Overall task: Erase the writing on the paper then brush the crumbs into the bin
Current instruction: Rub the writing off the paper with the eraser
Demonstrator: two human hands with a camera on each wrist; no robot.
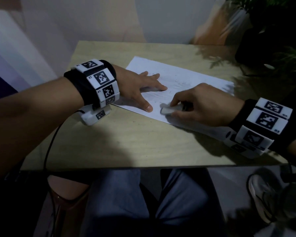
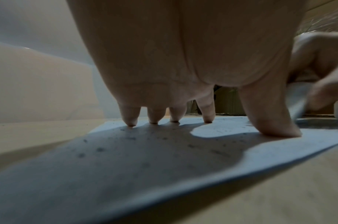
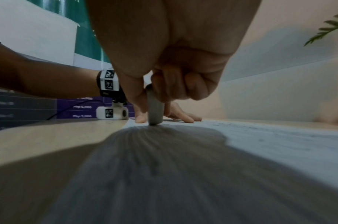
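Paper [image 1: 186, 79]: white sheet lying flat at the centre of the head frame, on the wooden table [image 1: 126, 139], with faint grey marks and dark crumbs [image 2: 100, 149] on it.
Left hand [image 1: 137, 86]: fingers spread and straight, fingertips [image 2: 131, 123] pressing the paper's left part.
Right hand [image 1: 200, 103]: thumb and fingers pinch the eraser [image 1: 167, 110].
Eraser: grey-white, its end touching the paper near the lower edge, just right of the left thumb.
Plant [image 1: 272, 31]: upper right of the head frame.
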